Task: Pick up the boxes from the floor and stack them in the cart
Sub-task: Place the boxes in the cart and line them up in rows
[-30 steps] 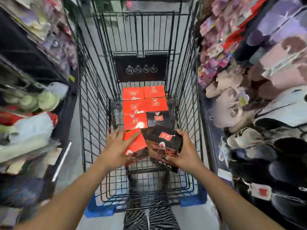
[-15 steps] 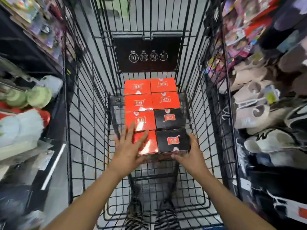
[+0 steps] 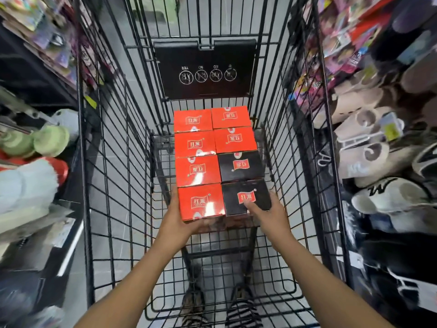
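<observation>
My left hand (image 3: 176, 223) grips the near red box (image 3: 201, 202) at its near left corner. The thumb runs up the box's left side and the fingers curl under the near edge, where blur hides how far they reach. My right hand (image 3: 269, 216) holds the near black box (image 3: 233, 197), with the thumb laid on its top by the red label and the fingers spread along its right side. These two boxes sit side by side, touching, as the closest row of a block inside the cart (image 3: 81, 138).

Beyond them the block runs away from me in two columns. Next comes a red box (image 3: 197, 170) beside a second black box (image 3: 241, 165), then two more rows of red boxes (image 3: 212, 130) up to the far end. All tops lie flat and roughly level. Under the near row something darker shows, too blurred to name.

A black plaque (image 3: 205, 69) with round white symbols hangs on the cart's far wire wall. Through the wire floor I see striped trouser legs (image 3: 243, 311). Soft toys (image 3: 49, 143) fill the shelf to the left, and slippers (image 3: 364, 129) crowd the rack to the right.
</observation>
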`<state>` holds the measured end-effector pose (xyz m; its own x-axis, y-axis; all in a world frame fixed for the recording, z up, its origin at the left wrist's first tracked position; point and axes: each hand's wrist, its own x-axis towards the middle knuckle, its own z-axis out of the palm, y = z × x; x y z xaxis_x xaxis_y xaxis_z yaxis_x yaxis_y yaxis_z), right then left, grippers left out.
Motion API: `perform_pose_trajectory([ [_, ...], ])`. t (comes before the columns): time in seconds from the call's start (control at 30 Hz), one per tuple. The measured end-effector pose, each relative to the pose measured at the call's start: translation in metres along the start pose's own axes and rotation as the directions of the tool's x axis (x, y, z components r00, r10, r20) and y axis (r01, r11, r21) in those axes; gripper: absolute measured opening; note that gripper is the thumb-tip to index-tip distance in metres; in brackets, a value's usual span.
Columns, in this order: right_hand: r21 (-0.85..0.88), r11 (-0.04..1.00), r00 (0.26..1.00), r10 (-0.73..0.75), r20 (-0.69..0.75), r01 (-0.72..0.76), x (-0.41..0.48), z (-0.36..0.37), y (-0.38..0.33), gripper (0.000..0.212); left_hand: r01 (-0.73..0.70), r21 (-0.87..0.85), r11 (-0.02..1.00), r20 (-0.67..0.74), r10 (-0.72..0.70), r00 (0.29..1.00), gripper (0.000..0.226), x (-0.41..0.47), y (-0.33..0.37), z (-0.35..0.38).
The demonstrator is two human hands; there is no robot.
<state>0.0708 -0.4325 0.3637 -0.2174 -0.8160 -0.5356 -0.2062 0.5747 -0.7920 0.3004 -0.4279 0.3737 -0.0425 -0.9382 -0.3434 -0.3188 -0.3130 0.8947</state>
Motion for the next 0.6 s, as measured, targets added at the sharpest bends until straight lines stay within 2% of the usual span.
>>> perform_pose_trajectory([
  [0.1, -0.015, 1.000, 0.998, -0.013, -0.064, 0.012, -0.003, 0.007, -0.001, 0.102, 0.010, -0.005, 1.000, 0.003, -0.010, 1.000, 0.105, -0.003, 0.002, -0.001],
  [0.2, 0.042, 0.999, 0.995, -0.010, -0.103, 0.015, -0.012, 0.009, -0.003, 0.111, 0.049, -0.022, 0.999, 0.016, -0.049, 0.999, 0.105, -0.004, 0.003, -0.002],
  [0.4, 0.058, 0.996, 0.989, -0.065, -0.130, 0.073, -0.012, 0.004, -0.003, 0.072, 0.063, -0.055, 0.996, 0.019, -0.062, 0.998, 0.103, -0.005, 0.005, -0.001],
  [0.47, 0.081, 0.995, 0.991, -0.051, -0.127, 0.061, -0.011, 0.005, -0.002, 0.078, 0.054, -0.025, 0.998, 0.005, -0.054, 0.999, 0.105, -0.003, 0.006, 0.000],
  [0.6, 0.085, 0.996, 0.997, 0.001, -0.081, 0.006, -0.009, 0.008, 0.007, 0.101, 0.064, -0.006, 0.998, -0.007, -0.064, 0.998, 0.102, -0.002, 0.010, 0.003],
])
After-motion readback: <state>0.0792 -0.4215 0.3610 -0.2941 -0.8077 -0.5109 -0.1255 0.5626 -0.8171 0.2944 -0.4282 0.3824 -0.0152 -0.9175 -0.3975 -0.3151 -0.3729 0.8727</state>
